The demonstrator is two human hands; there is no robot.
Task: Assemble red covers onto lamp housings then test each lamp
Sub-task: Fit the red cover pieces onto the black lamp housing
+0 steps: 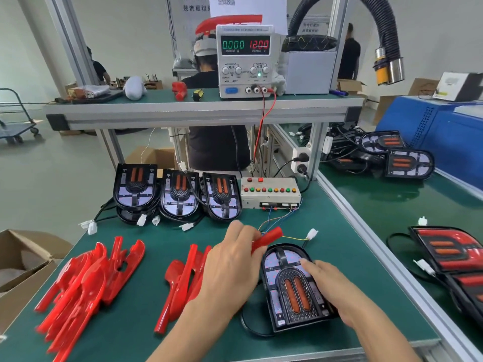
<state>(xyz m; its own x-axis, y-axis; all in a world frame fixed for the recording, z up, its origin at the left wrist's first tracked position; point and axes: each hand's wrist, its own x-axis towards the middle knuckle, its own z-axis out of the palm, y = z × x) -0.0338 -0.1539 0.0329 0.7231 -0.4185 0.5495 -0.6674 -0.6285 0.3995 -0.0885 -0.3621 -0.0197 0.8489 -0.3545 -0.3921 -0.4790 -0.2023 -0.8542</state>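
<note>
While my left hand (230,267) curls round a glossy red cover (266,239), its rounded end sticks out at one o'clock past my knuckles, just above the curved top of the lamp housing (292,286). That housing is a black, arch-shaped shell lying flat on the green mat (339,257), with pale reflective panels and two orange oblong lenses set in a textured black insert. My right hand (332,286) rests on its three-o'clock side, fingers fairly straight and pressing on the panel, gripping nothing.

At nine o'clock from my hands lie two heaps of loose red covers (86,283), thin, shiny, curved plastic. At eleven o'clock three more housings (177,197) lean in a row, white connectors trailing from their black cables. At twelve o'clock sits a cream test box (270,193) with a row of round coloured buttons, thin wires running from it toward my left hand. Above it, on the shelf, a power supply (245,61) reads 12.00.
</note>
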